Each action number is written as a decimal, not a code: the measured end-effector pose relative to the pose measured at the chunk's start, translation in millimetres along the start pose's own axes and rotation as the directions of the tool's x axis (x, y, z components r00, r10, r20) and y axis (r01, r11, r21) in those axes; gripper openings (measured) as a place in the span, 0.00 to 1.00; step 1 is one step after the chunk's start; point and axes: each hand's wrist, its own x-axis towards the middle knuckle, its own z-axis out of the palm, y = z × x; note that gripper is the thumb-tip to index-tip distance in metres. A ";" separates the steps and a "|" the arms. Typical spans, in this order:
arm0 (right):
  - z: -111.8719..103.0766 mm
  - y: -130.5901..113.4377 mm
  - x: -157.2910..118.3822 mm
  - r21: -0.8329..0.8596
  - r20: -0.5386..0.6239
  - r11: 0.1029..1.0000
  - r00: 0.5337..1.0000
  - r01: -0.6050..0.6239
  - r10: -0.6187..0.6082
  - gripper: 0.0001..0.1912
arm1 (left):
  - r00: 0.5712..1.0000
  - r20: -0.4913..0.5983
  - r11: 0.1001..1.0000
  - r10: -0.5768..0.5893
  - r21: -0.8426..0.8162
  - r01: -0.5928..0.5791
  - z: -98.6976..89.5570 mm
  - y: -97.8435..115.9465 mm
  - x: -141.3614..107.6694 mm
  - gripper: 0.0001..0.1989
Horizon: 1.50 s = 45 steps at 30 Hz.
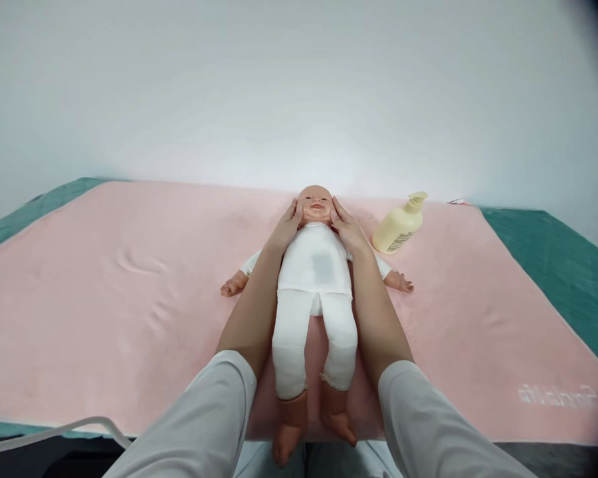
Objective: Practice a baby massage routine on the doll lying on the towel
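Note:
A baby doll (315, 262) in a white top and white trousers lies on its back, its head toward the wall and its bare feet toward me. My left hand (290, 222) rests along one side of the doll's head, fingers stretched out against the cheek. On the opposite cheek lies my right hand (347, 224), also with fingers extended. Neither hand is closed round the head. The doll's arms spread outward beneath my forearms, which partly cover them. Its legs lie between my arms, the feet reaching the near edge.
A pale yellow pump bottle (397, 226) stands tilted in view to the right of the doll. Under everything is a pink blanket (104, 299) over a green sheet (553, 259). A white wall (299, 93) rises behind. At lower left runs a white cable (54, 431).

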 end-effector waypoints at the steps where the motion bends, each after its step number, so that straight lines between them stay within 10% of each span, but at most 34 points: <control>1: 0.0 0.7 0.1 0.000 -0.004 1.000 1.000 0.004 -0.004 0.37 | 1.000 -0.002 1.000 -0.002 -0.025 0.002 -0.1 -3.3 2.3 0.38; 27: 6.6 14.1 3.9 -0.114 -0.020 0.990 0.996 0.082 -0.085 0.60 | 0.997 -0.003 0.993 0.073 0.091 -0.073 5.8 14.7 -13.0 0.47; 45: -0.6 -5.7 -5.7 -0.140 -0.018 0.989 0.998 0.050 -0.053 0.43 | 1.000 -0.013 0.991 0.009 0.132 -0.007 -0.9 22.4 -16.4 0.40</control>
